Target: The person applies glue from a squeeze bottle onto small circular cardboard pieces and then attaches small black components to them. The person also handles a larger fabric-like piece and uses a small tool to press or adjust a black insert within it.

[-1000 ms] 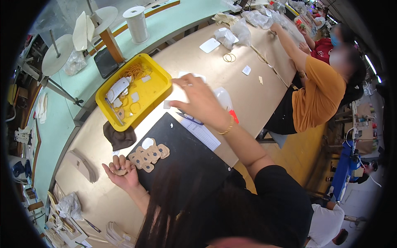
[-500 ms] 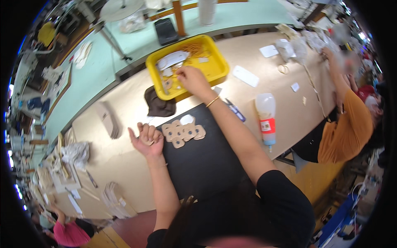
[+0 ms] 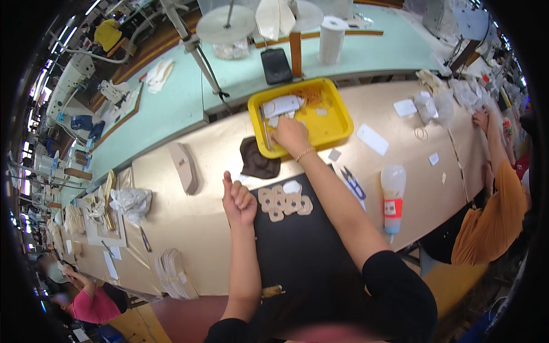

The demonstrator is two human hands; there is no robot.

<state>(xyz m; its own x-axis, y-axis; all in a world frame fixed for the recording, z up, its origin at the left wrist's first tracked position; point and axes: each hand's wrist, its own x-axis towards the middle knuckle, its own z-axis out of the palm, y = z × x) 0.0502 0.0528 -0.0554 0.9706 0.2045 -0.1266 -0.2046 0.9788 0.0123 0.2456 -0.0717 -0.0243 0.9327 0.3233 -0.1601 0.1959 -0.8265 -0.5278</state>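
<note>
Tan surface (image 3: 220, 148) beneath, my bent right fingers (image 3: 282, 131) reach into the yellow tray (image 3: 342, 123), grip hidden; left fingers (image 3: 243, 198) curl tight, contents unseen. Picking seemingly calls for pinching.

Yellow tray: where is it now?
In the head view, the yellow tray is just above centre, beyond the black mat, with a dark brown piece at its near-left corner.

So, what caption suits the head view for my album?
Right hand in a rectangular yellow plastic tray, left hand curled beside flat tan pieces on a black mat.
</note>
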